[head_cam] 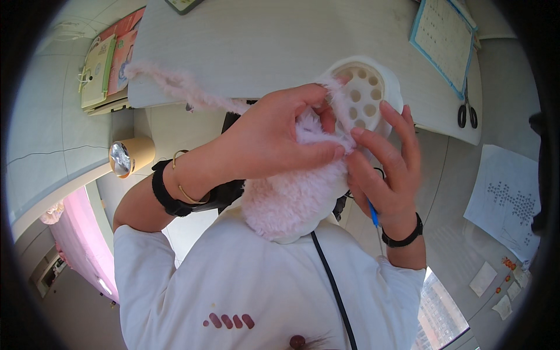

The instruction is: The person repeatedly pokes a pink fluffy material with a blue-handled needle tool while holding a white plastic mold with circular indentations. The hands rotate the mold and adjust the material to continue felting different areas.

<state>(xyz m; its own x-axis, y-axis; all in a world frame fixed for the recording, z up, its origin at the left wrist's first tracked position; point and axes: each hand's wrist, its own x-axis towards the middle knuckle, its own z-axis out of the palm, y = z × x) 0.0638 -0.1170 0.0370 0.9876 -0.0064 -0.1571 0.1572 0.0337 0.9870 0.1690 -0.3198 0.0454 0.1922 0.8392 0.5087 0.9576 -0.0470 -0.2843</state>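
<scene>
A white plastic piece with round holes (pixel 363 94) lies at the front edge of the desk, partly behind my hands. Fluffy pink yarn (pixel 183 85) runs from the desk to my left hand (pixel 271 135), whose thumb and fingers pinch a loop of it. Against my shirt rests a fuzzy pink piece (pixel 293 201) over a white rim. The fingertips of my right hand (pixel 385 162) touch the yarn beside my left thumb. A slim tool with a blue handle (pixel 373 214) sticks out below my right palm; its upper end is hidden.
On the white desk (pixel 245 43), black-handled scissors (pixel 467 114) and a blue-framed calendar (pixel 446 43) lie at the right. Folders (pixel 98 72) stand at the left, above a tan bin (pixel 142 153). A black cable (pixel 332 284) hangs down my shirt.
</scene>
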